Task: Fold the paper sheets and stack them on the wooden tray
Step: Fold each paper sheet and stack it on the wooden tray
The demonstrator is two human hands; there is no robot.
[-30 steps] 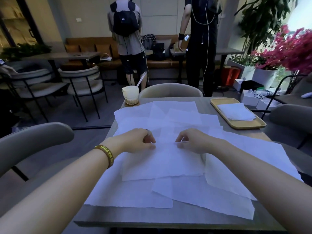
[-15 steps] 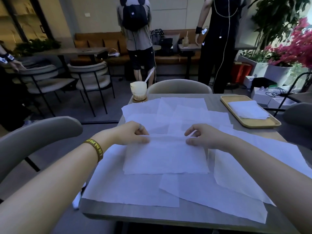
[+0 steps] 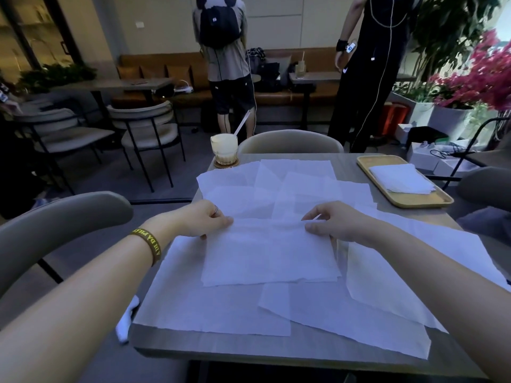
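1. The fingers (image 3: 225,221) of the left hand (image 3: 204,221) pinch the far edge of the top sheet (image 3: 271,255) near its left corner. The right hand (image 3: 334,225) pinches the same edge near the right corner.
2. A second ago both hands sat close together at the middle of that edge, and they have since slid apart. I'd guess they are running the crease outward or taking the corners, so this fold looks under way, not done.
3. That sheet lies left of the wooden tray (image 3: 414,199) and nearer the person, atop the loose sheets (image 3: 210,308) on the worktop (image 3: 221,346).
4. Counted: two hands, one tray, one folded stack (image 3: 398,178) in it, layers unclear. There are roughly eight loose sheets — overlaps blur that — and one glass (image 3: 224,149) well left of the tray.
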